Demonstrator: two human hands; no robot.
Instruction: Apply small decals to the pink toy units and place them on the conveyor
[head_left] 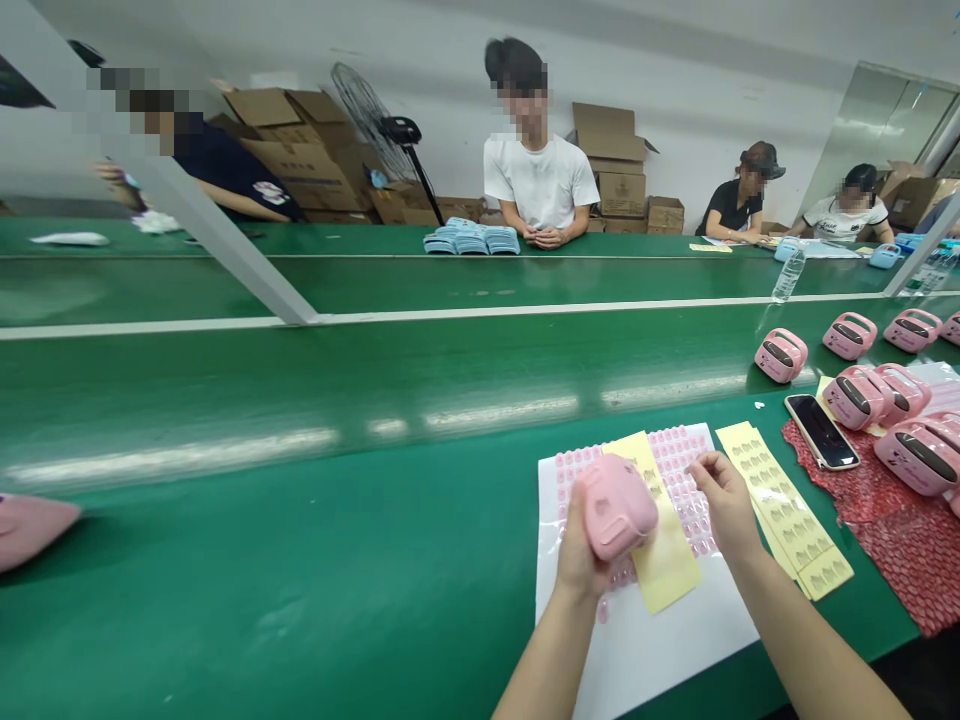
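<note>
A pink rounded plastic case point(616, 505) is held up in my left hand point(579, 560), above a white sheet point(652, 660) bearing rows of small pink stickers. Just right of it, my right hand point(726, 505) is pinched over the sheet's right part; whatever lies between its fingertips is too small to make out. A yellow sticker strip point(667, 570) lies across the sheet, partly behind the case. More yellow sticker strips point(787, 510) rest on the green table right of my right hand.
Pink cases point(859, 397), a phone point(821, 432) and red bubble wrap point(900, 530) are at the right. A bottle point(788, 275) stands beyond the green belt point(375, 375). Several people sit across; a slanted post point(217, 230) rises at the left.
</note>
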